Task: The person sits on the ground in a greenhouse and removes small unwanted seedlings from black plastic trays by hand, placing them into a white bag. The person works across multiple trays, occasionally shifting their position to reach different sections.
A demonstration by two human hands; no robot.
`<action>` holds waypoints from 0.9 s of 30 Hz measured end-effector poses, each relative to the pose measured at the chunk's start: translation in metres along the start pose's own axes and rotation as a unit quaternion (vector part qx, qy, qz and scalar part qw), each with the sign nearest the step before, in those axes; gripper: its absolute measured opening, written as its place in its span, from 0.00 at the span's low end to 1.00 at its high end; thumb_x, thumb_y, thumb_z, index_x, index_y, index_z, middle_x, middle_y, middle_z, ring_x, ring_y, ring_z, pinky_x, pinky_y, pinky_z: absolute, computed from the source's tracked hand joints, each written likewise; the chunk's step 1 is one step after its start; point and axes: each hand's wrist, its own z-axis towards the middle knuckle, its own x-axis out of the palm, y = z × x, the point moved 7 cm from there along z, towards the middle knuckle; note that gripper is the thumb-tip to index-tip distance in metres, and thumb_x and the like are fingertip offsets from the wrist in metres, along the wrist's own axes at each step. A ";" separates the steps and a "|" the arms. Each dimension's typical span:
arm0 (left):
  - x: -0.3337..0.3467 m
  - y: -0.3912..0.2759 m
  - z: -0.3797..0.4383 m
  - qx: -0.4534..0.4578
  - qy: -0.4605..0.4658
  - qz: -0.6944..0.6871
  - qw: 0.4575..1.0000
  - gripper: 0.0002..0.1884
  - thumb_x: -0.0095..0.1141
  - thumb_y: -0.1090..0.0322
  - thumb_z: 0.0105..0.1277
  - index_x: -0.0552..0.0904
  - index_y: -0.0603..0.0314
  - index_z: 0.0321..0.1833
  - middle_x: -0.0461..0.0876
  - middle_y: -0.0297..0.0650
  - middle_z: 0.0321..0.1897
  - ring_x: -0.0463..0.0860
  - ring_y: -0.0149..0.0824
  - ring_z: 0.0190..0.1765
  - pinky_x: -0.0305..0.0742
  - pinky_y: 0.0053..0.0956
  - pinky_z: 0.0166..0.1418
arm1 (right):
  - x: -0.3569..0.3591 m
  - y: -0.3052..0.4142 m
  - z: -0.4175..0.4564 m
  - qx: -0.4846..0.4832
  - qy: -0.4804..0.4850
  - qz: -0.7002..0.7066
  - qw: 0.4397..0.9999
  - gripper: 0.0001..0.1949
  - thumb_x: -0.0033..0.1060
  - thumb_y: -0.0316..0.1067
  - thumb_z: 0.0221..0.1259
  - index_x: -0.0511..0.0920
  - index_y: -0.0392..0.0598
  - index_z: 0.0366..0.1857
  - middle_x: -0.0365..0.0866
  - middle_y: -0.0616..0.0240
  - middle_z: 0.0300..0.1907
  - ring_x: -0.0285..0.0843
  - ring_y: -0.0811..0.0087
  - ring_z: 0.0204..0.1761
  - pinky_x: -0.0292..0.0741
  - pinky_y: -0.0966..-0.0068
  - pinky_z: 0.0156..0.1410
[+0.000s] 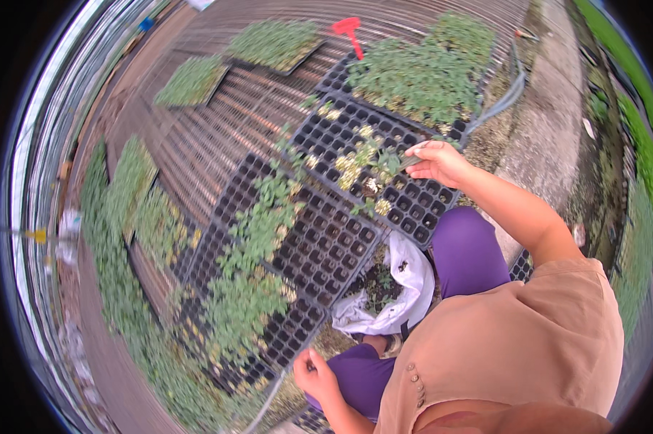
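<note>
My right hand [437, 163] is over a black plastic cell tray [418, 203], fingers pinched on what looks like the grey root plug of a leafy seedling [388, 161]. Pale-rooted seedlings [351, 168] lie across that tray. Low beside my knee, my left hand [316, 375] has its fingers curled; something small and dark shows between them, too blurred to name. Between my knees stands an open white sack [416, 276] with dark soil and bits of plants inside. More leafy seedlings [258, 233] lie in a band over another black cell tray [332, 238].
A densely filled seedling tray [413, 81] stands beyond my right hand, near a red marker [351, 32]. Other filled trays [275, 43] rest on the slatted surface [196, 133]. A grey hose [508, 97] runs beside the concrete edge [549, 108].
</note>
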 end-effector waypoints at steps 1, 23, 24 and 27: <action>0.003 0.002 0.000 0.015 0.003 -0.031 0.999 0.07 0.54 0.70 0.59 0.78 0.68 0.33 0.80 0.44 0.30 0.77 0.35 0.31 0.72 0.26 0.35 | 0.013 -0.002 -0.005 -0.001 0.014 0.000 1.000 0.09 0.50 0.30 0.60 0.74 0.38 0.41 0.77 0.59 0.39 0.81 0.62 0.38 0.79 0.66 0.44; 0.039 0.092 0.034 -0.296 0.313 0.225 0.874 0.34 0.49 0.42 0.58 0.70 0.69 0.56 0.66 0.61 0.58 0.69 0.52 0.60 0.66 0.38 0.61 | 0.341 -0.321 -0.060 0.059 0.284 -0.166 0.942 0.05 0.49 0.23 0.56 0.74 0.40 0.35 0.77 0.63 0.29 0.78 0.75 0.32 0.74 0.80 0.34; 0.034 0.094 0.036 -0.303 0.302 0.226 0.875 0.35 0.49 0.42 0.58 0.69 0.68 0.57 0.65 0.61 0.58 0.69 0.52 0.60 0.66 0.38 0.61 | 0.352 -0.327 -0.061 0.000 0.280 -0.233 0.931 0.04 0.50 0.24 0.54 0.75 0.41 0.33 0.77 0.62 0.26 0.78 0.74 0.30 0.73 0.79 0.33; 0.021 0.101 0.043 -0.337 0.275 0.207 0.876 0.36 0.51 0.44 0.57 0.65 0.66 0.61 0.58 0.61 0.63 0.69 0.53 0.60 0.67 0.39 0.59 | 0.362 -0.327 -0.059 -0.092 0.265 -0.379 0.882 0.04 0.53 0.25 0.49 0.75 0.42 0.29 0.77 0.59 0.23 0.78 0.72 0.28 0.72 0.75 0.32</action>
